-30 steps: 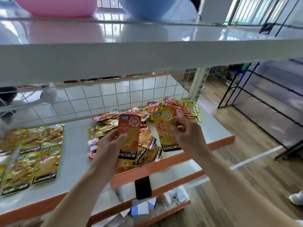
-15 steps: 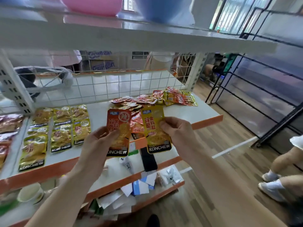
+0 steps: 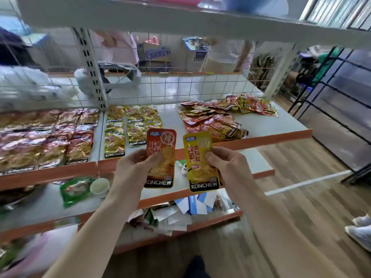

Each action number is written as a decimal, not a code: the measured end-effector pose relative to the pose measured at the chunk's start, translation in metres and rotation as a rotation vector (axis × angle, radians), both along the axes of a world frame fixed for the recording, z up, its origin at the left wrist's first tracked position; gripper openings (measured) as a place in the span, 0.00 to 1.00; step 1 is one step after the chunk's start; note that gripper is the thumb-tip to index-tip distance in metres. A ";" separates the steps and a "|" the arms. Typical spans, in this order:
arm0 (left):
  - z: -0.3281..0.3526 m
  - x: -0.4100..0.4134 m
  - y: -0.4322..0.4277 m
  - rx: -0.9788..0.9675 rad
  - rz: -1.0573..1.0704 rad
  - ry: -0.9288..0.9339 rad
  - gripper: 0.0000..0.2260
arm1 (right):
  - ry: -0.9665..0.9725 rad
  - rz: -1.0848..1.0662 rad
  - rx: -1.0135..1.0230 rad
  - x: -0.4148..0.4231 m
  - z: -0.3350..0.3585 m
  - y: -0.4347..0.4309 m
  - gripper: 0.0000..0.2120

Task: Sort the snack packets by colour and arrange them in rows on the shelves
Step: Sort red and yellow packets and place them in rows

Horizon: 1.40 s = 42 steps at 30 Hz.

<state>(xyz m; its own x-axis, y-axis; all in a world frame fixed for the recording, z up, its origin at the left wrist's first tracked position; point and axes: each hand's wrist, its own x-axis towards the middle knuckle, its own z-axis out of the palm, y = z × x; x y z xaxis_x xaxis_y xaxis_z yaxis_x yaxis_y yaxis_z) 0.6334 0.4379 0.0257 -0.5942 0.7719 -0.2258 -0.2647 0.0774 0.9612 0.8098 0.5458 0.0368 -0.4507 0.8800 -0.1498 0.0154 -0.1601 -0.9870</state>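
White metal shelf (image 3: 259, 125) with an orange front edge fills most of the view, and a wire grid (image 3: 180, 89) closes its back. Brown wood floor (image 3: 301, 197) lies to its right. On the left part of the shelf, red packets (image 3: 46, 137) lie flat in neat rows. Just beside them, yellow packets (image 3: 128, 127) lie in rows too. A mixed pile (image 3: 216, 119) of red and yellow packets sits well apart from them on the right part.

Two more shelves sit lower down. The bottom one holds a mess of papers (image 3: 170, 215). The one above it holds a green bag (image 3: 75, 190) with a white cup (image 3: 99, 185) just beside it.

Both hands are up in front of the shelf. The left hand (image 3: 134, 167) pinches an orange packet (image 3: 160, 143), thumb on the front. The right hand (image 3: 230, 167) pinches a yellow packet (image 3: 197, 155) the same way. The two packets stand upright, side by side, close but not touching. They hide a bit of the orange edge and the lower shelf behind them.
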 end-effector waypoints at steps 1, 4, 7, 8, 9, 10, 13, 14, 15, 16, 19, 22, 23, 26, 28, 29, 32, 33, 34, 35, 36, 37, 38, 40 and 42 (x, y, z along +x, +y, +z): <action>-0.001 -0.003 -0.004 -0.006 0.021 -0.002 0.06 | 0.002 0.007 -0.008 -0.005 -0.001 -0.003 0.09; 0.000 -0.011 -0.012 -0.017 0.089 -0.008 0.06 | -0.011 0.030 -0.016 -0.018 -0.003 -0.005 0.06; 0.004 -0.018 -0.017 -0.030 0.161 -0.012 0.05 | -0.014 0.055 -0.042 -0.033 -0.007 -0.003 0.05; 0.003 -0.022 -0.018 -0.036 0.189 -0.017 0.04 | -0.018 0.068 -0.053 -0.038 -0.008 -0.001 0.05; 0.001 -0.026 -0.018 -0.038 0.217 -0.023 0.04 | -0.022 0.081 -0.061 -0.044 -0.010 0.002 0.05; -0.001 -0.029 -0.018 -0.039 0.239 -0.029 0.04 | -0.024 0.092 -0.066 -0.049 -0.011 0.004 0.05; -0.005 -0.036 -0.019 -0.044 0.311 -0.044 0.03 | -0.024 0.132 -0.075 -0.062 -0.014 0.012 0.05; -0.005 -0.038 -0.019 -0.040 0.329 -0.051 0.03 | -0.018 0.148 -0.082 -0.066 -0.014 0.015 0.05; -0.005 -0.040 -0.019 -0.038 0.343 -0.055 0.03 | -0.008 0.167 -0.091 -0.069 -0.013 0.018 0.05; -0.006 -0.042 -0.018 -0.040 0.353 -0.060 0.04 | 0.006 0.188 -0.102 -0.072 -0.013 0.020 0.06; -0.009 -0.046 -0.018 -0.066 0.366 -0.061 0.08 | 0.029 0.247 -0.114 -0.081 -0.014 0.030 0.07; -0.012 -0.052 -0.017 -0.097 0.367 -0.030 0.08 | -0.001 0.317 -0.062 -0.093 -0.016 0.038 0.08; -0.013 -0.055 -0.016 -0.100 0.375 -0.016 0.07 | -0.011 0.337 -0.056 -0.096 -0.017 0.039 0.08; -0.014 -0.063 -0.014 -0.110 0.401 -0.003 0.07 | -0.025 0.359 -0.074 -0.105 -0.020 0.044 0.09; -0.015 -0.070 -0.011 -0.121 0.384 -0.010 0.07 | -0.028 0.359 -0.091 -0.112 -0.023 0.047 0.09; -0.015 -0.074 -0.009 -0.126 0.373 -0.016 0.07 | -0.033 0.356 -0.097 -0.116 -0.025 0.048 0.10; -0.020 -0.090 -0.003 -0.130 0.370 -0.031 0.05 | -0.072 0.340 -0.095 -0.130 -0.031 0.054 0.10; -0.023 -0.096 -0.001 -0.127 0.373 -0.041 0.04 | -0.090 0.337 -0.089 -0.136 -0.033 0.056 0.10; -0.025 -0.104 0.000 -0.125 0.375 -0.052 0.04 | -0.104 0.333 -0.086 -0.142 -0.035 0.058 0.10; -0.027 -0.111 0.002 -0.126 0.372 -0.060 0.04 | -0.114 0.327 -0.087 -0.148 -0.037 0.059 0.10; -0.028 -0.119 0.003 -0.129 0.367 -0.064 0.04 | -0.121 0.319 -0.090 -0.153 -0.039 0.060 0.10; -0.029 -0.126 0.005 -0.131 0.360 -0.062 0.03 | -0.126 0.308 -0.090 -0.159 -0.041 0.061 0.10; -0.029 -0.134 0.006 -0.134 0.353 -0.051 0.03 | -0.134 0.295 -0.079 -0.165 -0.043 0.062 0.10; -0.028 -0.148 0.010 -0.138 0.339 -0.027 0.03 | -0.163 0.266 -0.038 -0.177 -0.046 0.065 0.09; -0.029 -0.161 0.013 -0.134 0.326 -0.028 0.03 | -0.184 0.248 -0.006 -0.189 -0.050 0.069 0.08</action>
<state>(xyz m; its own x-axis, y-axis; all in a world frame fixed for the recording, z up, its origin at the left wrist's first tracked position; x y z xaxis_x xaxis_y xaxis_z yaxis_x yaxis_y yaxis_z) 0.4721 0.4510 -0.0029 -0.7964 0.5055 -0.3319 -0.3227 0.1090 0.9402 0.6206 0.6147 -0.0129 -0.6164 0.7454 -0.2538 0.2328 -0.1354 -0.9631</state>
